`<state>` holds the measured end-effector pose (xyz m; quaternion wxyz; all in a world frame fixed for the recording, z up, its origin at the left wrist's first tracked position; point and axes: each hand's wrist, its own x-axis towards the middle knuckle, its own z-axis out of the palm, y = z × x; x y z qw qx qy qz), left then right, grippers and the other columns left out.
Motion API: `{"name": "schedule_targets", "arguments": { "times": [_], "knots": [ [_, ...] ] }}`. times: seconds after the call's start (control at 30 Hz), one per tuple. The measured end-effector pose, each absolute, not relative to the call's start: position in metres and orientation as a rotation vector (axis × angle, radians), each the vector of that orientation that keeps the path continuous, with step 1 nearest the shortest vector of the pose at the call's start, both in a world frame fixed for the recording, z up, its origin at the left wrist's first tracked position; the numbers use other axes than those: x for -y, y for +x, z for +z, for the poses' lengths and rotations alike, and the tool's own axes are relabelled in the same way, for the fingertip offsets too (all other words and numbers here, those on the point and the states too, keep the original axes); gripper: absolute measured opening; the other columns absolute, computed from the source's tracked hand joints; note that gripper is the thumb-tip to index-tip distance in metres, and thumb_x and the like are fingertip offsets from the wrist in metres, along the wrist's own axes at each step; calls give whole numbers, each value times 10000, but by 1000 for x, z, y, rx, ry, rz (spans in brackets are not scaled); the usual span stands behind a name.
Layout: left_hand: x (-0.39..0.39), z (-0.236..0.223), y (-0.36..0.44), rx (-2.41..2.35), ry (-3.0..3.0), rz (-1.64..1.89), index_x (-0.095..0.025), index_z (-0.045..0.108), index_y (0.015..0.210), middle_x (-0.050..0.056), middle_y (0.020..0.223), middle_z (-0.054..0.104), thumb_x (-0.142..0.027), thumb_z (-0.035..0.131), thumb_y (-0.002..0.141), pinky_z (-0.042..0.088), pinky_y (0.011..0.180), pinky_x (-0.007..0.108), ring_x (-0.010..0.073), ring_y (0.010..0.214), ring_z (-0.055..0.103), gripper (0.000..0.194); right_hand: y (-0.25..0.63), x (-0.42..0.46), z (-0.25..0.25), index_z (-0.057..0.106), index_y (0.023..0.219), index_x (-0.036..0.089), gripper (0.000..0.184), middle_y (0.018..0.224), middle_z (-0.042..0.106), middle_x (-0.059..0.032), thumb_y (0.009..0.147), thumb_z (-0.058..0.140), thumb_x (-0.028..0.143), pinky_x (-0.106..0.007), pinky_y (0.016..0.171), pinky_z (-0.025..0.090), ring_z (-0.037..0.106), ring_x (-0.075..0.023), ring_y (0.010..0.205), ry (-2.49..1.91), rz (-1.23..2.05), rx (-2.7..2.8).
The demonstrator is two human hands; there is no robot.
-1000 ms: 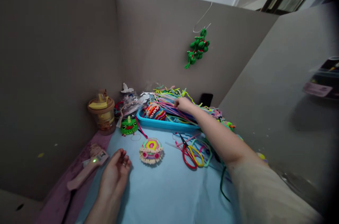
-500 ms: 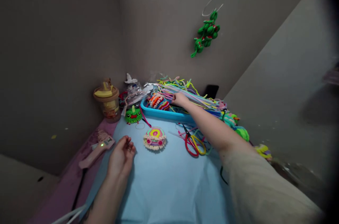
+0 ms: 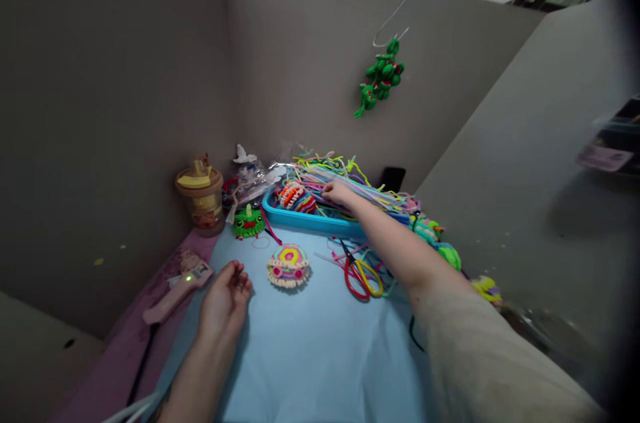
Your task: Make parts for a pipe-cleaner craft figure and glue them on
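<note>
My right hand (image 3: 337, 193) reaches into the blue tray (image 3: 310, 220), its fingers closed among the pipe cleaners (image 3: 360, 181). What they pinch is too small to make out. An orange, white and striped pipe-cleaner piece (image 3: 296, 197) lies in the tray just left of that hand. My left hand (image 3: 227, 296) rests palm up on the blue cloth, fingers loosely curled and apart, with nothing in it. Nearby sits a round cream, pink and yellow pipe-cleaner figure (image 3: 289, 267) with two pink discs. Scissors (image 3: 363, 276) with red and yellow handles lie below my right forearm.
On the left are a pink glue-gun-like tool (image 3: 175, 293) with a lit green light and a lidded cup (image 3: 201, 199). A green pipe-cleaner figure (image 3: 249, 221) sits before the tray. Green pieces (image 3: 383, 76) hang from a wire on the grey wall (image 3: 300, 63).
The view has tilted and shifted slightly, so the scene sits a little lower and further left. Both hands keep nearly the same places relative to the tray and cloth.
</note>
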<state>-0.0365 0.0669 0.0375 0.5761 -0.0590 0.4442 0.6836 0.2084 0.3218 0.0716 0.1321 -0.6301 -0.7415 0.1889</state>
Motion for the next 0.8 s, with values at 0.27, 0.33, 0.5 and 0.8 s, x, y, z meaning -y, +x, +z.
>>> {"name": "schedule_targets", "arguments": {
  "times": [0.27,0.33,0.5,0.8],
  "knots": [
    [-67,39,-35,-1041,-132,1596,-136,546,712,-17,622,551,-105,475,833,413,441,150,48,468,508,144,194,-336,110,656,843,135,168,673,641,-9,744,557,228,-201,582,403,535,-104,584,-1552,394,2057],
    [-67,39,-34,-1040,-130,1599,-137,549,715,-16,622,550,-105,480,829,412,439,151,48,467,507,137,186,-340,121,655,795,133,125,655,634,-8,713,589,200,-203,594,401,538,-106,592,-1539,365,2127],
    [-66,40,-35,-1055,-144,1595,-140,549,711,-16,623,548,-106,473,825,417,447,158,51,471,507,142,162,-344,126,636,783,135,90,678,630,-6,722,570,139,-198,619,392,549,-112,648,-1601,280,2368],
    [-64,42,-36,-1085,23,1662,-136,571,715,-17,663,565,-112,506,800,421,467,164,59,513,526,109,200,-309,109,609,896,189,213,738,631,0,684,603,167,-219,573,421,564,-129,635,-1668,537,2609]
  ]
}}
